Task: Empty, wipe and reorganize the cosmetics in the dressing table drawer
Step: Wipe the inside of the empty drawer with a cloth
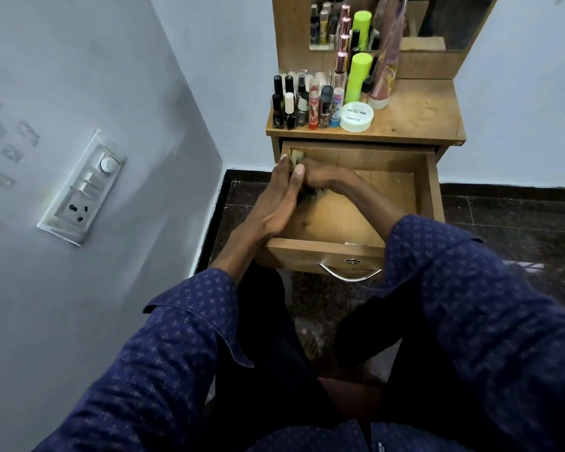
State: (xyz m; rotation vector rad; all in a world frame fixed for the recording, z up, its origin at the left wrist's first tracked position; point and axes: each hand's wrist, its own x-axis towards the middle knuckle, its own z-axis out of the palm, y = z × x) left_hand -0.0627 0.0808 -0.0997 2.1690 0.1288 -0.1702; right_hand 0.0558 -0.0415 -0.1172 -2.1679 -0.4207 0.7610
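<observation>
Head cam: wooden dressing table (421,122) in grey-walled corner, cosmetics (320,99) on top. Drawer (323,252) pulled out; left hand (274,207) flat on its side wall, right hand (320,177) grasps cloth (296,156).

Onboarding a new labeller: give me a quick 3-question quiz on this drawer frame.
1. True or false: the drawer is pulled open.
2. Where do the cosmetics stand? A) in the drawer B) on the tabletop C) on the floor
3. In which corner of the drawer do the two hands, left hand and right hand, meet?

Key: 1 true; 2 B; 3 the far left corner, where the right hand grips what looks like a cloth.
</observation>
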